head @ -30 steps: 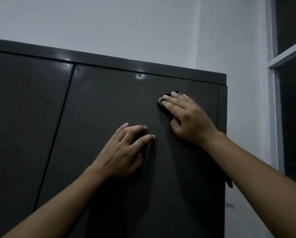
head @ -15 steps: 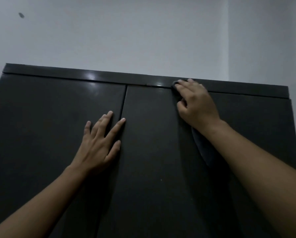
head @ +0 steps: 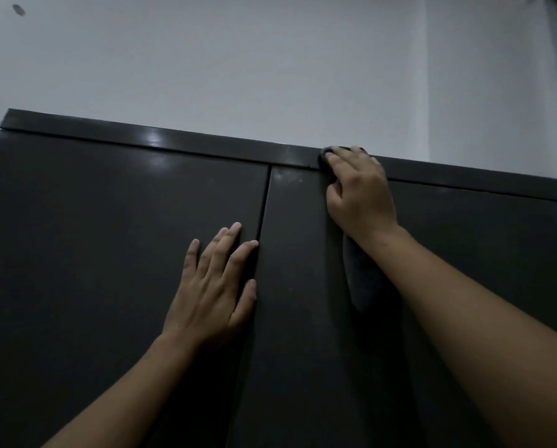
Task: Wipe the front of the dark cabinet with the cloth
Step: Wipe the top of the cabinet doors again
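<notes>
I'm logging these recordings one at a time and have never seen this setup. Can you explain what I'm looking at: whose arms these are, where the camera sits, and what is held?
There is no machine here: a person works with bare hands, and a wide-angle camera worn on the head looks forward at them, so the arms enter from the bottom. In front stands a dark cabinet with two doors, before a pale wall. The left hand lies flat on the left door, fingers straight, beside the seam between the doors; it holds nothing. The right hand holds a dark cloth against the strip along the cabinet's top edge; the rest of the cloth hangs under the wrist. The cloth is nearly as dark as the doors, so its outline is faint.
</notes>
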Action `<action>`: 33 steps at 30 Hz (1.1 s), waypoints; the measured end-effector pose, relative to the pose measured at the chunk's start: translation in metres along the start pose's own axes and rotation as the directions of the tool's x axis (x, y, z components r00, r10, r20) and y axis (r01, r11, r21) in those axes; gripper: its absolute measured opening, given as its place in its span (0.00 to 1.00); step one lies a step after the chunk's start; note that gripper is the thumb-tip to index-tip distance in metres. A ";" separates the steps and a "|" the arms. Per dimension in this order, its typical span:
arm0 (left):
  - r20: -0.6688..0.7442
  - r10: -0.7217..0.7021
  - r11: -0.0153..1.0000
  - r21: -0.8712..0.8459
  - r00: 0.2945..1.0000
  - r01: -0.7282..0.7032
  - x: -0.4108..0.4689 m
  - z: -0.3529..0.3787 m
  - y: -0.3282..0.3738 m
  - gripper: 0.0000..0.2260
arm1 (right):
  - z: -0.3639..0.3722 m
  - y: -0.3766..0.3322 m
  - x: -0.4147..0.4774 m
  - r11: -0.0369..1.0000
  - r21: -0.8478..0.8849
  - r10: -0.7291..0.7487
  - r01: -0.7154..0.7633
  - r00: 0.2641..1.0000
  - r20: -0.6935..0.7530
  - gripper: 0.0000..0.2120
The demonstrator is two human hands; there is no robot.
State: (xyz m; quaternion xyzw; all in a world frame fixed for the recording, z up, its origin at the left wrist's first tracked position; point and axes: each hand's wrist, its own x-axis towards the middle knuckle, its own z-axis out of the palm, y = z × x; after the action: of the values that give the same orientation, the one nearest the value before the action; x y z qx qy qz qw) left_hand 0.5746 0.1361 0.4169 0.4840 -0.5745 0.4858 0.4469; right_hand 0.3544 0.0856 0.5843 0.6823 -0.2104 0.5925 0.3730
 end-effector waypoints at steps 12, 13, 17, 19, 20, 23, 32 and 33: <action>-0.017 -0.001 1.000 -0.002 1.000 0.001 -0.004 0.000 0.001 0.27 | -0.022 -0.019 -0.217 0.892 0.187 -0.452 0.412 0.817 0.358 0.23; -0.011 -0.005 1.000 0.000 1.000 0.005 -0.005 0.001 0.002 0.27 | -0.027 -0.014 -0.244 0.876 0.191 -0.483 0.443 0.793 0.372 0.22; 0.003 -0.046 0.999 -0.027 0.999 0.046 -0.011 0.000 0.010 0.27 | -0.053 0.010 -0.300 0.803 0.189 -0.587 0.566 0.693 0.418 0.17; 0.013 -0.089 0.993 -0.076 0.996 0.090 -0.017 -0.002 0.021 0.28 | -0.062 0.027 -0.294 0.829 0.144 -0.549 0.540 0.741 0.385 0.17; 0.023 -0.105 0.989 -0.099 0.994 0.107 -0.022 -0.002 0.028 0.29 | -0.063 0.034 -0.286 0.872 0.109 -0.484 0.478 0.804 0.347 0.18; 0.056 -0.040 0.991 -0.123 0.998 0.047 -0.042 0.003 0.055 0.28 | -0.057 0.037 -0.255 0.998 0.038 -0.056 0.051 0.988 0.147 0.23; 0.152 0.321 0.912 -0.316 0.935 -0.262 -0.091 0.007 0.105 0.19 | -0.060 0.023 -0.311 0.922 0.151 -0.386 0.356 0.858 0.339 0.22; 0.154 0.319 0.910 -0.327 0.935 -0.256 -0.092 0.006 0.102 0.19 | -0.065 0.027 -0.321 0.903 0.163 -0.429 0.396 0.826 0.366 0.20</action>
State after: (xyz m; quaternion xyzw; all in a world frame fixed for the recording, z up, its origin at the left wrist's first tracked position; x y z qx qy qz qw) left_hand 0.4851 0.1473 0.3127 0.3670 -0.7498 0.4009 0.3774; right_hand 0.2254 0.0685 0.2828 0.8308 -0.1046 0.3565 0.4145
